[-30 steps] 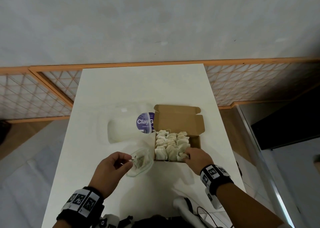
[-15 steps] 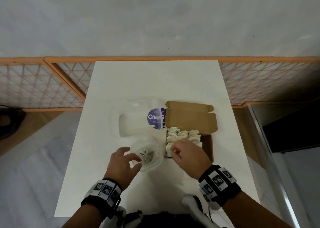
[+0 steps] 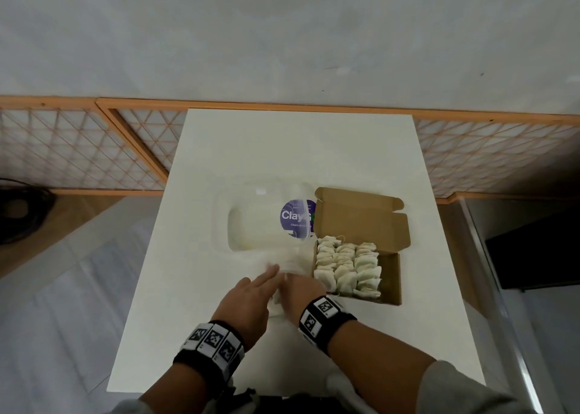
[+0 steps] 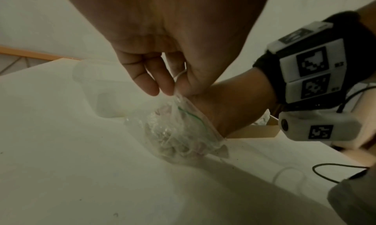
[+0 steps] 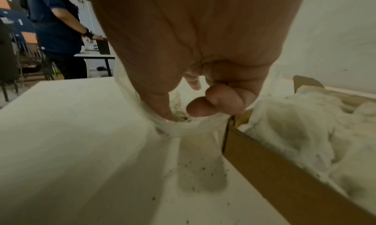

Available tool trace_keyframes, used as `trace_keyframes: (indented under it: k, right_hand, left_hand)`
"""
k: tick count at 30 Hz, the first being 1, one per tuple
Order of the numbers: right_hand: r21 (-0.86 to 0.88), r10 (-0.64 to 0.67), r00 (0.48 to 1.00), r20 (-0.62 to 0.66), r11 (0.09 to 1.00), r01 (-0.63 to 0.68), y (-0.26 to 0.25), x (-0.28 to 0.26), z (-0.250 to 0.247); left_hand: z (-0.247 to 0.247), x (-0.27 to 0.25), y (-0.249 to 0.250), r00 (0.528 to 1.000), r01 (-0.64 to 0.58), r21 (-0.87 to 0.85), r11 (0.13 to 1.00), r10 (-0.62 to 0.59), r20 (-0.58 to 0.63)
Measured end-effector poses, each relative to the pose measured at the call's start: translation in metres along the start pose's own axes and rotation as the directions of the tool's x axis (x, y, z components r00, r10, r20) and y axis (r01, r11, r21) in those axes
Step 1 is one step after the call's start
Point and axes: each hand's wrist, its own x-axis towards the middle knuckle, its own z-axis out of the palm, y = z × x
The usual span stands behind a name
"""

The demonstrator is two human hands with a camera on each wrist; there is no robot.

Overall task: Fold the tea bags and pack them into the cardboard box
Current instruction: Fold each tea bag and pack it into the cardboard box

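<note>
The open cardboard box [image 3: 390, 275] sits right of centre on the white table, filled with rows of folded tea bags [image 3: 346, 264]. Just left of it is a clear zip bag [image 4: 179, 132] holding loose tea bags. My left hand [image 3: 270, 275] pinches the bag's rim [image 4: 176, 92] between thumb and fingers and holds it up. My right hand [image 3: 298, 291] is inside the bag's mouth. In the right wrist view its curled fingers [image 5: 203, 108] and thumb close on a tea bag [image 5: 180, 115] at the bottom. The box wall [image 5: 270, 167] stands right beside that hand.
A clear plastic tub [image 3: 257, 222] with a purple round label [image 3: 296, 215] lies behind the bag, touching the box's raised lid [image 3: 361, 215]. Dark tea crumbs [image 5: 201, 169] dot the table [image 3: 301, 150]. Another person [image 5: 59, 32] stands at a far table.
My right hand left the box and went into the clear bag. My left hand shifted its hold to the bag's rim. The head view tilted and moved closer.
</note>
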Motion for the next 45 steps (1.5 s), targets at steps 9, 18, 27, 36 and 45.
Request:
trace_keyframes:
  k: [9, 18, 27, 36, 45]
  right_hand:
    - [0.008, -0.027, 1.0, -0.009, 1.0, 0.027, 0.001, -0.013, -0.008]
    - [0.695, 0.122, 0.978, -0.171, 0.718, 0.032, 0.005, -0.053, -0.047]
    - [1.0, 0.094, 0.996, -0.005, 0.009, 0.005, 0.022, -0.091, -0.093]
    - [0.987, 0.056, 0.987, -0.15, 0.059, 0.147, 0.013, -0.108, -0.119]
    - [0.957, 0.072, 0.955, -0.289, -0.007, 0.29, 0.017, -0.122, -0.135]
  left_hand:
    - [-0.005, 0.006, -0.008, 0.999, 0.017, 0.029, 0.999, -0.015, -0.04]
    - [-0.022, 0.013, -0.026, 0.986, 0.103, -0.209, 0.972, -0.128, -0.111]
    - [-0.058, -0.014, 0.005, 0.946, 0.04, -0.695, 0.718, -0.252, -0.206]
    - [-0.099, -0.037, 0.062, 0.973, -0.141, -0.736, 0.662, -0.043, -0.226]
    - [-0.107, -0.039, 0.07, 0.938, -0.291, -0.852, 0.436, -0.044, -0.343]
